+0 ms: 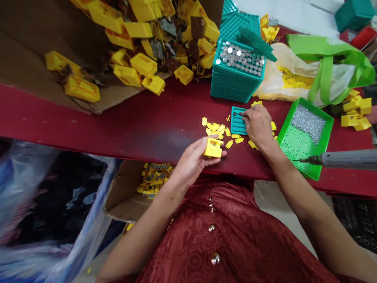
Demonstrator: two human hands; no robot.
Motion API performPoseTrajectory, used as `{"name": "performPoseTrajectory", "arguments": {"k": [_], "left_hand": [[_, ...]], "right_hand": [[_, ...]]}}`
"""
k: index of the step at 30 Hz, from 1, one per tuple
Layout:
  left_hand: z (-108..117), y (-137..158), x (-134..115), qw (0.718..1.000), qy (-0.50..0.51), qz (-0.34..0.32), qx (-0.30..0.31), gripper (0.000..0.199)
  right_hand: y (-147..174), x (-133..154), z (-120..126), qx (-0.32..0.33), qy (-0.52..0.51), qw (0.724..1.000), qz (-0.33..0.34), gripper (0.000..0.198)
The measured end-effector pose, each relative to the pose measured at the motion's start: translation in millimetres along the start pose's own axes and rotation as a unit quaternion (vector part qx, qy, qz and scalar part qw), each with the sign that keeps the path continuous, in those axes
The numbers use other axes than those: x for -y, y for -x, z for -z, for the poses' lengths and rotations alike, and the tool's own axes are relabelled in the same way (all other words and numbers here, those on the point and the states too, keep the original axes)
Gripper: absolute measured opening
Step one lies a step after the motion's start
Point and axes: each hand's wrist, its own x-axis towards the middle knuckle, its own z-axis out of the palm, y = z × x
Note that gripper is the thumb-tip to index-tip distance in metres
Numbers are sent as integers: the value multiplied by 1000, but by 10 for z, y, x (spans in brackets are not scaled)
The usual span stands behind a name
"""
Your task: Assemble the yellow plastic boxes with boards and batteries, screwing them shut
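My left hand [194, 159] is closed around a small yellow plastic housing [213, 148], its hollow side turned up. At a small teal tray [239, 127] my right hand [258, 124] has its fingertips pinched together over the right side; what they hold, if anything, is hidden. A few small dark pieces lie in the tray's upper slots. Flat yellow tabs [216, 129] are scattered on the red cloth around the tray, some partly behind my right hand.
A teal tray stack [235, 84] bearing silver discs stands behind. Yellow housings with wires fill a cardboard box [97, 104] at upper left. To the right are a green bin [316, 173] of tiny metal parts and a power screwdriver [347, 159] jutting over it.
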Motion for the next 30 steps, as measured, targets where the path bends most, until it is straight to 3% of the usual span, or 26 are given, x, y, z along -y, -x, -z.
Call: {"name": "performPoseTrajectory", "arguments": {"k": [8,14,20,23,26,28,30], "left_hand": [[29,-12,42,1000,16,-8,-2,19],[59,-19,67,999,38,-16,11,21],[154,-18,99,998,22,-29,42,27],[163,-10,113,998,26,-35,36,30],[149,-19,145,997,31,-56,31,35],[137,-28,181,996,16,-79,30,38],[126,-28,225,994,-15,-104,26,40]], "right_hand": [[-58,248,59,22,8,1000,19,33],[-142,352,-29,45,32,998,-14,34],[-159,398,118,32,-49,996,-73,12],[71,505,282,22,-120,991,-48,6],[399,667,384,32,-339,940,-20,8],[563,784,388,70,-415,907,-17,11],[646,881,357,97,-438,893,-26,12]]}}
